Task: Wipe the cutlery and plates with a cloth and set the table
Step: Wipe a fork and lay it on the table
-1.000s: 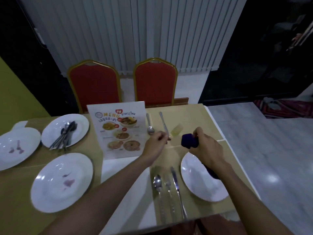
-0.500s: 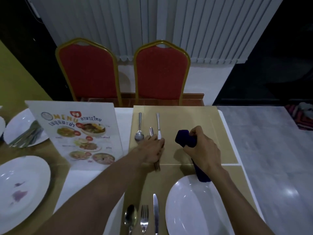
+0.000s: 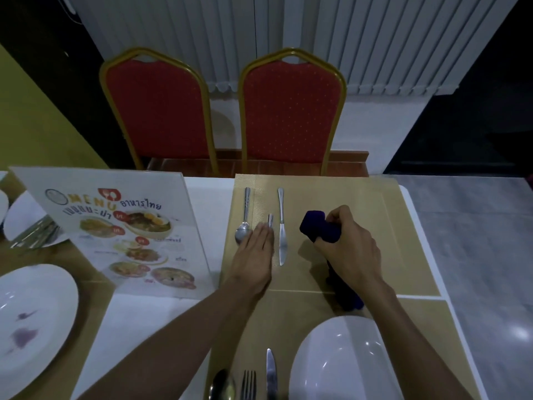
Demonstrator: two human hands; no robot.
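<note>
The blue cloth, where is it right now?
In the head view the blue cloth is right of centre, gripped in the right hand above the far placemat, right of the far knife.

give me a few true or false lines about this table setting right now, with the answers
1. The right hand grips a dark blue cloth. True.
2. The left hand lies flat over a piece of steel cutlery, between the steel spoon and the steel table knife on the far tan placemat. True.
3. A white plate sits on the far tan placemat. False: it holds only cutlery; the clean white round plate sits on the near placemat.
4. The plate at the left edge is spotless. False: the stained white plate carries purple marks.
5. The menu card lies flat. False: the clear menu stand is upright.
</note>
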